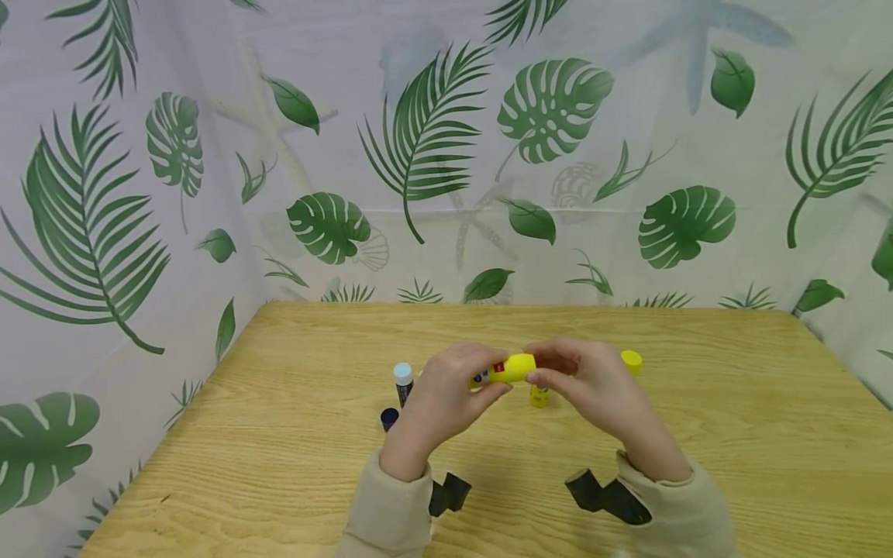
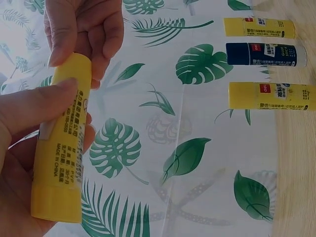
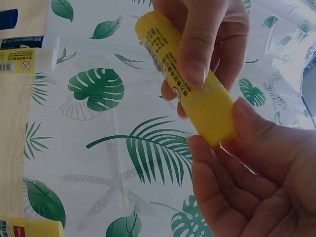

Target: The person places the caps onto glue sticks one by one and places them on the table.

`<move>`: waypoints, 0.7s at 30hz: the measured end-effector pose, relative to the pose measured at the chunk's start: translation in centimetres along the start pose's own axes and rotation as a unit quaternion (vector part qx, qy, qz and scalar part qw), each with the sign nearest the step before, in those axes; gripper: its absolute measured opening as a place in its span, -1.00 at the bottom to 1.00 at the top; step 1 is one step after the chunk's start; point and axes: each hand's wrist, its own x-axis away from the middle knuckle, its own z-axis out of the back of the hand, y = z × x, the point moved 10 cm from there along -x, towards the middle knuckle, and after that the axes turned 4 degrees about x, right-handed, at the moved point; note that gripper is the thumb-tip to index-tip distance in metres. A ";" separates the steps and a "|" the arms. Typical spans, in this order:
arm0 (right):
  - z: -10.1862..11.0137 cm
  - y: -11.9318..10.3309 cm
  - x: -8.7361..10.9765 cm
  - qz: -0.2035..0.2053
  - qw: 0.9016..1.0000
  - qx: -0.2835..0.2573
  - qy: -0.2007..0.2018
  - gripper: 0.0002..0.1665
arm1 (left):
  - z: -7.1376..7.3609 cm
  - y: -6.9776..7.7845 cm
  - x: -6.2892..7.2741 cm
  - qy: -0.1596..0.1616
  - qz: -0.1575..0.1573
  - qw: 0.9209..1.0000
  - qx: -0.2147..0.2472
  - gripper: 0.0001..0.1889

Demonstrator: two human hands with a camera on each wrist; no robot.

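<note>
Your left hand [image 1: 452, 391] grips a yellow glue stick [image 1: 512, 368] round its body, thumb on one side and fingers on the other. The stick is raised in front of you, just right of the middle of the head view, lying nearly level. Your right hand [image 1: 593, 380] pinches its plain end at the right, thumb and fingertips on opposite sides. In the left wrist view you can read "MADE IN CHINA" on the barrel.

Just below your right fingertips in the head view, a second yellow stick [image 1: 539, 397] shows partly, and a yellow top [image 1: 631, 362] appears beyond that hand to the right. Left of your left hand stand a dark stick with a pale top [image 1: 403, 380] and, just below it in the frame, a dark blue top [image 1: 389, 419]. At the right of the left wrist view, a dark blue glue stick [image 2: 266, 54] sits between two yellow ones.

Your beige sleeves [image 1: 391, 511] reach over the wooden table [image 1: 244, 465]; a leaf-printed cloth [image 1: 446, 256] hangs behind it.
</note>
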 end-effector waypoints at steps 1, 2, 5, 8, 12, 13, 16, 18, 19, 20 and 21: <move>0.0 0.0 0.0 -0.001 1.000 0.003 -0.001 -0.68 | 0.0 0.0 0.0 0.000 0.001 1.000 0.001 -0.73; 0.0 -0.1 0.0 -0.001 1.000 0.004 -0.001 -0.68 | 0.0 -0.1 0.0 0.001 0.002 1.000 0.003 -0.73; 0.0 -0.1 -0.2 0.002 1.000 0.012 0.007 -0.68 | 0.0 -0.2 -0.1 0.002 0.011 1.000 0.000 -0.72; 0.2 -0.2 -0.6 0.004 1.000 0.012 0.025 -0.68 | 0.0 -0.3 -0.2 0.003 0.024 1.000 -0.003 -0.70; 0.3 -0.4 -1.0 0.004 0.999 0.011 0.048 -0.67 | 0.1 -0.7 -0.2 0.005 0.047 0.999 0.004 -0.69; 0.3 -0.6 -1.0 0.005 0.999 0.013 0.053 -0.67 | 0.1 -0.8 -0.2 0.006 0.052 0.999 0.008 -0.70; 0.2 -1.1 -1.2 0.007 0.998 0.014 0.065 -0.67 | 0.3 -1.2 -0.1 0.010 0.070 0.997 0.022 -0.71; 0.1 -1.4 -1.3 0.010 0.997 0.008 0.071 -0.67 | 0.3 -1.4 -0.1 0.013 0.080 0.996 0.030 -0.70; 0.1 -1.5 -1.4 0.010 0.997 0.002 0.072 -0.67 | 0.3 -1.5 0.0 0.014 0.084 0.996 0.033 -0.69; 0.0 -1.6 -1.4 0.010 0.997 -0.001 0.073 -0.67 | 0.3 -1.6 0.0 0.016 0.087 0.995 0.034 -0.69; 0.0 -1.6 -1.5 0.009 0.997 -0.004 0.074 -0.67 | 0.3 -1.7 0.0 0.017 0.089 0.995 0.035 -0.68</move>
